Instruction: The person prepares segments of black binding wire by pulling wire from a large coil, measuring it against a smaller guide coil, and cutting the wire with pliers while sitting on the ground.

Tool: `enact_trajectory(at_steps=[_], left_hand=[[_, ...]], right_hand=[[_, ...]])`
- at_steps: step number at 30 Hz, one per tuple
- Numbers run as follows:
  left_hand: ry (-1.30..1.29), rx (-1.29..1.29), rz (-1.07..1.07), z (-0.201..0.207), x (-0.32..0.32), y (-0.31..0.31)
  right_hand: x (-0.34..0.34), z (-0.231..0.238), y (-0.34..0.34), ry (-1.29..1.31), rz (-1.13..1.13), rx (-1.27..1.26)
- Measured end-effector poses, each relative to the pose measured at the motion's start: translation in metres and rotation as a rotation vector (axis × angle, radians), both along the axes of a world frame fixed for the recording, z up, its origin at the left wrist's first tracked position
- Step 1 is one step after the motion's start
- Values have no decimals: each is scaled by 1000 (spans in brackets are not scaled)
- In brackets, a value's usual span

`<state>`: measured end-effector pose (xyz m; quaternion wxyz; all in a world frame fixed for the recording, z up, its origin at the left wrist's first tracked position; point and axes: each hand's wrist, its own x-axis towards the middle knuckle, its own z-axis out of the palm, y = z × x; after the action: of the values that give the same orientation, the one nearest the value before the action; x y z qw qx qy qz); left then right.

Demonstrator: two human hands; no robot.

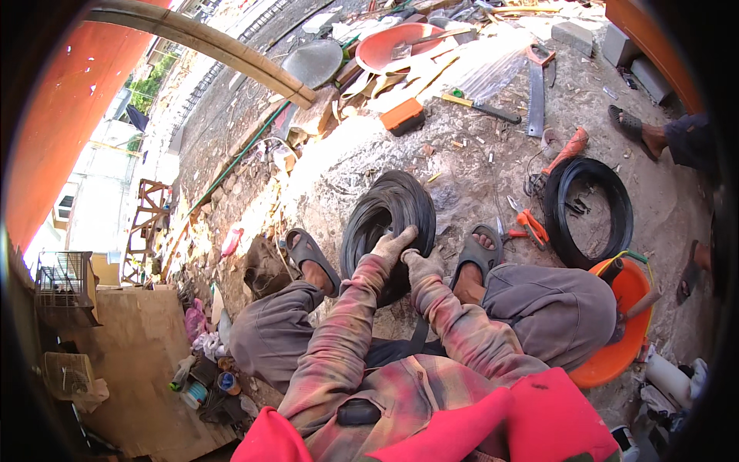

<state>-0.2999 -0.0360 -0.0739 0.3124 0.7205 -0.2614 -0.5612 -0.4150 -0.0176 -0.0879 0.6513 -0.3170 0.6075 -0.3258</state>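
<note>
Between my feet stands a thick coil of dark wire (375, 202), tilted up from the ground. My left hand (394, 245), in a pale dirty glove, is closed on the near part of the coil. Close beside it, my right hand (423, 264), gloved too, grips the same coil at its near right side. The fingertips of both hands are partly hidden against the wire. A second black coil (556, 223) lies flat to the right, with pliers with orange handles (531, 226) between it and my right foot.
An orange bucket (635, 316) with tools stands by my right knee. Ahead lie an orange-and-black box (402, 117), a handsaw (536, 100) and a red basin (404, 46). A bamboo pole (208, 42) slants across the upper left. Another person's sandalled foot (639, 131) is at the right.
</note>
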Motion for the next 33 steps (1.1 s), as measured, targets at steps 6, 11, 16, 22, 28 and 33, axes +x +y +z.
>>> enact_trajectory(at_steps=[6, 11, 16, 22, 28, 33], left_hand=[[283, 4, 129, 23, 10, 20], [237, -102, 134, 22, 9, 6], [205, -148, 164, 69, 36, -13], [73, -383, 243, 43, 115, 50], [247, -244, 572, 19, 136, -6], [457, -394, 443, -6, 161, 2]], right_hand=[[-11, 21, 10, 134, 259, -62], [5, -37, -1, -235, -18, 162], [36, 35, -28, -423, 0, -98], [59, 113, -18, -144, 257, -128], [62, 93, -67, 77, 363, -135], [80, 95, -89, 50, 651, -75]])
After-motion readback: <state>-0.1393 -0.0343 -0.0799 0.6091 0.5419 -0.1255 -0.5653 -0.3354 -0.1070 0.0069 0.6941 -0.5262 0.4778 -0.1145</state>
